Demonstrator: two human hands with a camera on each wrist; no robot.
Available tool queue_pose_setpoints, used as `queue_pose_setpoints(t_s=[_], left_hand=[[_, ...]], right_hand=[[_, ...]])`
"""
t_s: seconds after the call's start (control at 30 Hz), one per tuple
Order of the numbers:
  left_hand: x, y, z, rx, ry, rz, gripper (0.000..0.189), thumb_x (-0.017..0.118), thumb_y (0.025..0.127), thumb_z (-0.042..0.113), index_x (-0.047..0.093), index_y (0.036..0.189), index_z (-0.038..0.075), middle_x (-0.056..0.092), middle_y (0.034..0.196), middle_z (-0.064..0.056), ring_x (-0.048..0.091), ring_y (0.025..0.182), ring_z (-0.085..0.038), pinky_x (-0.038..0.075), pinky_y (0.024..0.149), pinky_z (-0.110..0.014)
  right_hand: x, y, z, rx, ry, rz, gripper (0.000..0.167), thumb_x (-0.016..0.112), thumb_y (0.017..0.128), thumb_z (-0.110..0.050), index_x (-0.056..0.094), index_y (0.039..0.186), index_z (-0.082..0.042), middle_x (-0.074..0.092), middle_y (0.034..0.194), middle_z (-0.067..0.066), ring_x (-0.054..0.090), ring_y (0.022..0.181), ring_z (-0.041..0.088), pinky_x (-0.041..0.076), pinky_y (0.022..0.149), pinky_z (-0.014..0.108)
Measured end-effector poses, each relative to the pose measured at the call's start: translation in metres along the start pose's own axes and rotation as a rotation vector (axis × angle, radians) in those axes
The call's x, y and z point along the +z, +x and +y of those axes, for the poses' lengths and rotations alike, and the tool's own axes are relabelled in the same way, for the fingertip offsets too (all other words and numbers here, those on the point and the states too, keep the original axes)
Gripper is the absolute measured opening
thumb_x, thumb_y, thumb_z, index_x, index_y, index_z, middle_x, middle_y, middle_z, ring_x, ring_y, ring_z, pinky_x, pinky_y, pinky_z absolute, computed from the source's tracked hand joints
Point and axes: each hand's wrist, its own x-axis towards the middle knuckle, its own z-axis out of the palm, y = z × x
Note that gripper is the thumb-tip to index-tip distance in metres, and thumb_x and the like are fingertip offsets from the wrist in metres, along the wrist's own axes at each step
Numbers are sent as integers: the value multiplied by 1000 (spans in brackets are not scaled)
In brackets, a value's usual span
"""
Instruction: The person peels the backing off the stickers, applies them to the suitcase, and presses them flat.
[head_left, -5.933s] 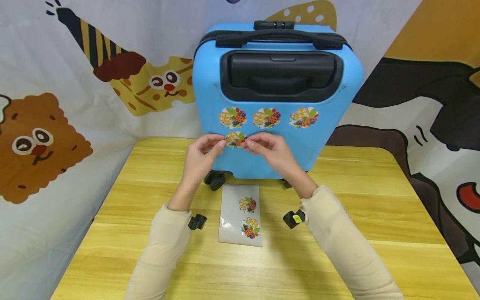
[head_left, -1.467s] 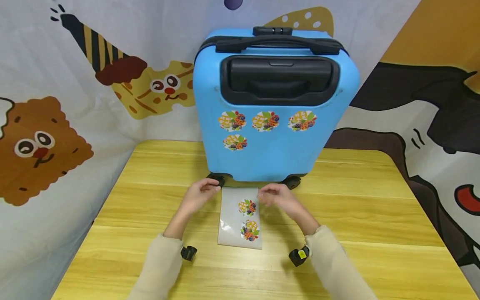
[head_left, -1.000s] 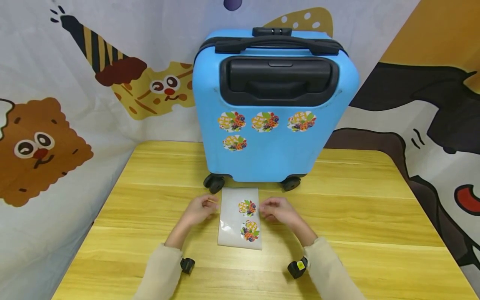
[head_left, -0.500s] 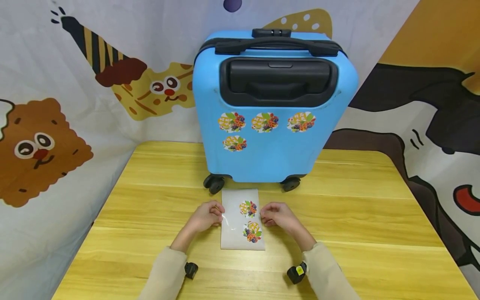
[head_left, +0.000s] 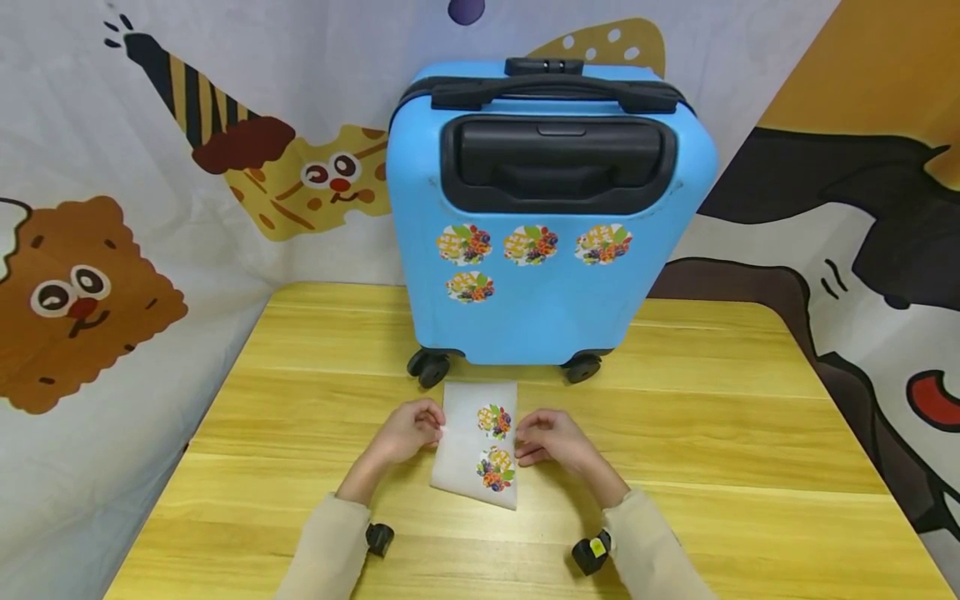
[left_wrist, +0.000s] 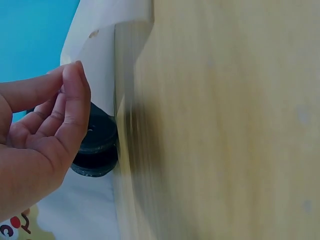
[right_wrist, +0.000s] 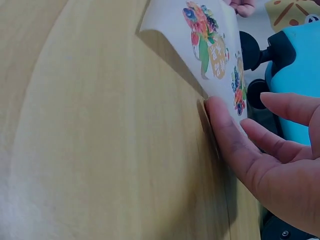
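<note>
A sheet of sticker backing paper (head_left: 459, 454) is lifted and bent over the table, its near edge slanting. Two round fruit stickers (head_left: 495, 469) sit on its right half. My left hand (head_left: 408, 429) pinches the sheet's left edge between thumb and index finger, as the left wrist view also shows. At the right edge, my right hand (head_left: 555, 440) touches the paper with extended fingers (right_wrist: 235, 137); they stand apart in the right wrist view. Behind the sheet stands a blue suitcase (head_left: 551, 312), bearing three fruit stickers in a row and one sticker (head_left: 470, 287) below the left one.
The suitcase's black wheels (head_left: 429, 367) rest on the wooden table (head_left: 720, 433) just beyond the paper. A cartoon-printed cloth (head_left: 240, 225) hangs behind the table and along its sides. Small black cameras (head_left: 591, 552) are strapped at both wrists.
Both hands have left the suitcase and come down to the sheet. The lower-left sticker now sits on the suitcase without fingers on it. The sheet has lifted, bent and turned slightly.
</note>
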Motion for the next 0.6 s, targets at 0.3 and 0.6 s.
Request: queue_pose_setpoints(t_s=[0.3, 0.6], left_hand=[[-3, -9, 21, -6, -53, 19, 9, 53, 83, -14, 52, 91, -13, 55, 80, -21, 56, 71, -31, 51, 70, -49], [-2, -1, 4, -9, -34, 44, 9, 56, 85, -8, 55, 94, -8, 55, 81, -13, 55, 69, -21, 53, 66, -41]], right_hand=[[4, 2, 5, -17, -65, -8, 31, 56, 86, 2, 46, 112, 16, 62, 76, 12, 58, 57, 16, 53, 56, 29], [7, 0, -1, -100, -105, 41, 23, 61, 81, 6, 52, 102, 12, 57, 68, 7, 53, 55, 16, 47, 51, 25]])
